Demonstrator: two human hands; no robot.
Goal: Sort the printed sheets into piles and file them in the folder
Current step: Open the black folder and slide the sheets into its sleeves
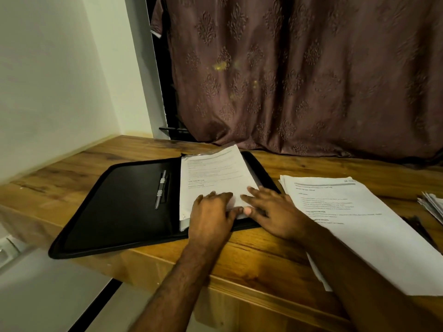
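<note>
Head view, items as found. One black folder [115,207], lying open flat on my wooden tabletop [239,257], its near left corner overhanging the front edge; a clear pen [160,190] clipped along its inner fold. One stack of printed sheets [211,178] in the folder's right half, text side up, far edge slightly lifted. My left hand [211,216] rests on the near end of that stack, fingers bent down onto the paper; whether they pinch a sheet I cannot tell. My right hand [273,212] lies just beside it, fingers spread and fairly straight, flat on the stack's near right corner, thumb at the sheet edge. One second pile of printed sheets [354,226] to the right, on the tabletop, near corner overhanging. One further pile [432,204], at the right margin, partly cut off. Brown patterned curtain [299,75] behind; white wall [48,80] to the left.
</note>
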